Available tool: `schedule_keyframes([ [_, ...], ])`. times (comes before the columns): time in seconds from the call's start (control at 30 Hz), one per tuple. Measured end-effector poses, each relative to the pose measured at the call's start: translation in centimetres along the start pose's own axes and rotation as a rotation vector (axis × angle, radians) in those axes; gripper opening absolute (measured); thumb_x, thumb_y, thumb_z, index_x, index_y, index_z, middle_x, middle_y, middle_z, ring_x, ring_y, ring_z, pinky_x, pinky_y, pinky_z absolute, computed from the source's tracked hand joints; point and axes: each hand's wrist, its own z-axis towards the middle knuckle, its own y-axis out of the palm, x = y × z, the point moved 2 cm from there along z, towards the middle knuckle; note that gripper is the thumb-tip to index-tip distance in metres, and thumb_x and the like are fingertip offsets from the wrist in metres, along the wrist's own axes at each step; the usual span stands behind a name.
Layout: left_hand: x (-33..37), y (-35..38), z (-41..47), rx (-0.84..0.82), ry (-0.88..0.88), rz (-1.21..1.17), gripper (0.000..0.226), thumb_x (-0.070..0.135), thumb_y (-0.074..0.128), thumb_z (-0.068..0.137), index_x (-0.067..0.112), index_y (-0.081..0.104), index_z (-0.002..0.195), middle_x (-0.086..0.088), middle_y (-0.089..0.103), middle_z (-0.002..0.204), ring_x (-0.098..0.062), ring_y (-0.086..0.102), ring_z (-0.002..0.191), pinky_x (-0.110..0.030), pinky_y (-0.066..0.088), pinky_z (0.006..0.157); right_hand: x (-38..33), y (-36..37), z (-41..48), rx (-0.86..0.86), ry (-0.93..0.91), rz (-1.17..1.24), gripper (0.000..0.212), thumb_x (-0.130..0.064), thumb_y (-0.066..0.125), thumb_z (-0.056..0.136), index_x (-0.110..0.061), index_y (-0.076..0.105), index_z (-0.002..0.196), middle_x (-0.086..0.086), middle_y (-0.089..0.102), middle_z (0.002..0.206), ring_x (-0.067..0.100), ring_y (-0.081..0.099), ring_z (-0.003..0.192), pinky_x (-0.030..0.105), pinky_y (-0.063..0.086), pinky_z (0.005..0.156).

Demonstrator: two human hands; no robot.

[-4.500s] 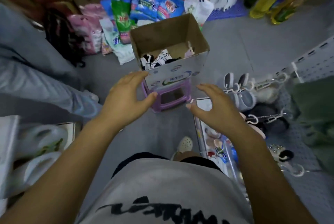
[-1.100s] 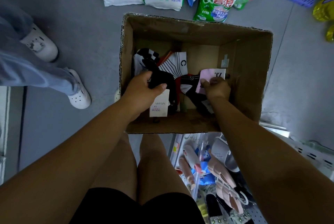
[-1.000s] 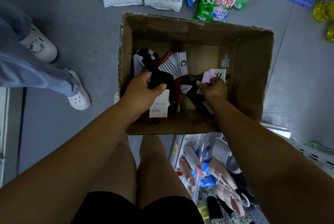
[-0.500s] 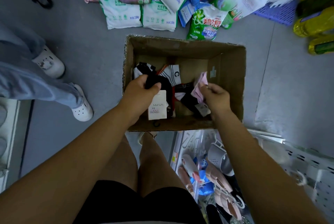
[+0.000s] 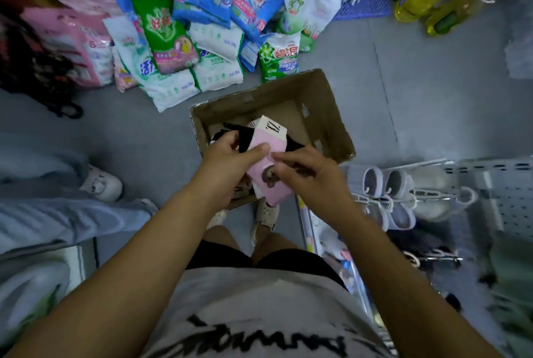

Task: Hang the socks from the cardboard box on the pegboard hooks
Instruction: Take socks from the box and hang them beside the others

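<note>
Pink socks (image 5: 266, 167), label end pointing away

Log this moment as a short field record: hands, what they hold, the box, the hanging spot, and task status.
left hand: closed on black socks and the pink pair
right hand: pinching pink socks from the other side
socks position: lifted above the cardboard box
box: open, on the grey floor, contents mostly hidden by the hands
pegboard: on the person's right, slippers already hanging from it
status: socks picked up, not yet hung
</note>
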Motion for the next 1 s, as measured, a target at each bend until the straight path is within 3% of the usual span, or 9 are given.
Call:
schedule_keyframes([
  [0.13,1.8,-1.1,-1.3,-0.132,0.047,0.114,0.036,0.017,0.079,0.087,0.02,0.066,0.12,-0.002,0.077,0.112,-0.024,0.075,0.101,-0.039,0.062,0.079,0.1,0.9,-3.1,0.371,0.268,0.371,0.025,-0.043,0.066,0.093,-0.022,0.075,0.101,-0.005,0.076,0.094,0.009,0.071,0.09,0.027,0.058,0.075],
  [0.27,3.0,-1.0,-2.8,-0.355,0.09,0.293,0.047,0.03,0.085,0.077,0.03,0.068,0.121,0.002,0.075,0.119,-0.022,0.073,0.106,-0.039,0.06,0.079,-0.1,2.2,-4.9,0.41,0.46,0.757,0.055,-0.064,0.061,0.087,-0.018,0.072,0.116,0.001,0.076,0.11,0.018,0.069,0.104,0.034,0.055,0.088],
  [0.33,3.1,-0.3,-3.5,-0.441,0.076,0.4,0.061,0.039,0.087,0.069,0.03,0.066,0.126,0.001,0.075,0.121,-0.025,0.073,0.107,-0.045,0.059,0.086,-0.5,2.4,-6.0,0.455,0.422,0.844,0.052,-0.059,0.058,0.092,-0.018,0.071,0.121,0.002,0.075,0.116,0.019,0.069,0.11,0.036,0.054,0.094],
  [0.43,2.8,1.0,-4.7,-0.578,0.067,0.527,0.056,0.036,0.086,0.073,0.031,0.066,0.125,0.0,0.075,0.119,-0.026,0.074,0.106,-0.049,0.059,0.088,-1.1,2.5,-8.4,0.652,0.356,1.008,0.023,-0.034,0.067,0.094,-0.014,0.076,0.1,0.006,0.077,0.107,0.017,0.074,0.095,0.03,0.058,0.078],
  [0.5,2.4,2.1,-5.8,-0.655,0.04,0.591,0.047,0.027,0.082,0.083,0.033,0.065,0.126,0.001,0.076,0.117,-0.026,0.074,0.103,-0.046,0.062,0.083,-0.9,2.3,-10.5,0.791,0.331,1.051,0.012,-0.022,0.069,0.094,-0.013,0.072,0.085,0.007,0.077,0.1,0.016,0.072,0.086,0.029,0.057,0.075],
  [0.63,1.4,5.1,-8.3,-0.772,-0.007,0.629,0.044,0.03,0.075,0.084,0.025,0.065,0.127,0.0,0.076,0.116,-0.021,0.074,0.102,-0.033,0.061,0.075,0.2,2.0,-16.0,0.959,0.26,1.181,0.017,-0.018,0.059,0.1,-0.016,0.057,0.083,0.008,0.075,0.1,0.019,0.07,0.088,0.039,0.056,0.09],
  [0.77,-0.9,8.4,-10.7,-0.817,-0.108,0.647,0.051,0.022,0.07,0.089,0.02,0.056,0.139,-0.006,0.072,0.125,-0.025,0.071,0.11,-0.046,0.059,0.09,2.0,1.9,-23.1,1.173,0.241,1.192,0.02,-0.02,0.056,0.103,-0.018,0.053,0.083,0.0,0.074,0.093,0.014,0.069,0.08,0.032,0.058,0.076],
  [0.9,-4.0,11.6,-13.7,-0.902,-0.082,0.742,0.054,-0.003,0.065,0.092,0.021,0.055,0.139,-0.01,0.073,0.122,-0.031,0.07,0.111,-0.047,0.059,0.085,3.7,2.3,-30.4,1.386,0.263,1.126,0.016,-0.021,0.055,0.103,-0.018,0.055,0.087,-0.001,0.071,0.084,0.013,0.062,0.071,0.03,0.053,0.066],
  [1.0,-7.3,13.9,-17.1,-1.024,-0.087,0.813,0.058,-0.01,0.061,0.092,0.021,0.052,0.141,-0.012,0.071,0.126,-0.033,0.068,0.113,-0.053,0.058,0.089,4.9,3.3,-35.9,1.48,0.264,1.061,0.018,-0.019,0.052,0.104,-0.019,0.054,0.086,-0.002,0.072,0.081,0.018,0.066,0.073,0.037,0.051,0.068],
])
